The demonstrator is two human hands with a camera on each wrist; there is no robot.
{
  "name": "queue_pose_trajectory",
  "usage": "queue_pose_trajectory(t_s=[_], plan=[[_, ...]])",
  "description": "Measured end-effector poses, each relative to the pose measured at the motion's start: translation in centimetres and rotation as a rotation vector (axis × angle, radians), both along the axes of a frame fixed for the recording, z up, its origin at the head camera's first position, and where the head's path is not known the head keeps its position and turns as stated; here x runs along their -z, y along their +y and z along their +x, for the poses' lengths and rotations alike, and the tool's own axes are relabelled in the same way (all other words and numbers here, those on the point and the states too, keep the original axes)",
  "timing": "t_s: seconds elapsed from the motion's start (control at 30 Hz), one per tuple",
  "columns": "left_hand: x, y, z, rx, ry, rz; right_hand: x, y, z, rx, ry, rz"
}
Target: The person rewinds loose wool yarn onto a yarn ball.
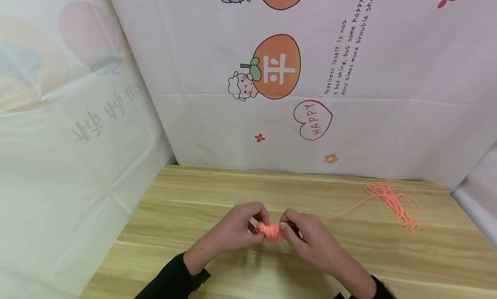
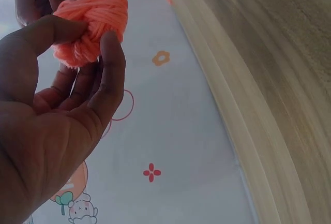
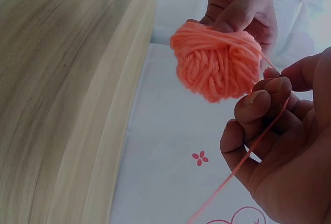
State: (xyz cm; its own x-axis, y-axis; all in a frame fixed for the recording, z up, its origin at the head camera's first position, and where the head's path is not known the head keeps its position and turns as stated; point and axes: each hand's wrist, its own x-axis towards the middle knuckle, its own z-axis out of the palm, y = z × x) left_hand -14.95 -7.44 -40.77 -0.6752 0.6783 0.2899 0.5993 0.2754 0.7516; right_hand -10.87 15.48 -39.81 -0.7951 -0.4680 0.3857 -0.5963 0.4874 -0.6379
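Observation:
A small ball of coral-orange yarn (image 1: 272,232) is held above the wooden table between both hands. My left hand (image 1: 237,228) pinches it with thumb and fingertips from the left; the left wrist view shows the wound yarn ball (image 2: 98,25) between them. Beside its right side, my right hand (image 1: 310,236) has its fingers curled. In the right wrist view, that hand (image 3: 289,125) pinches the yarn strand (image 3: 232,175) that runs off the yarn ball (image 3: 217,63). Part of the ball is hidden behind the fingers.
A loose tangle of the same yarn (image 1: 392,204) lies at the right back of the wooden table (image 1: 186,204), with a strand leading toward the right hand. A white printed cloth (image 1: 217,130) hangs behind the table, and another pale cloth (image 1: 97,169) hangs at the left.

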Motion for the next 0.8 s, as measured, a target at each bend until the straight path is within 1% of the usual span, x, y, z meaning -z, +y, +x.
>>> queue_pose_trajectory(t_s=[0.13, 0.23, 0.47, 0.67, 0.8], plan=[[0.17, 0.12, 0.03, 0.037, -0.047, -0.029, 0.08, 0.05, -0.13, -0.009, 0.005, 0.001], [0.37, 0.26, 0.05, 0.058, -0.072, -0.032, 0.19, 0.05, -0.23, -0.015, 0.008, -0.003], [0.56, 0.38, 0.12, 0.113, -0.083, -0.013, 0.50, -0.02, -0.51, -0.036, 0.033, -0.012], [0.29, 0.24, 0.28, 0.196, -0.119, 0.046, 0.68, 0.01, -0.56, -0.043, 0.033, -0.025], [-0.36, 0.22, 0.50, 0.246, -0.134, 0.096, 0.71, 0.16, -0.53, -0.038, 0.027, -0.041]])
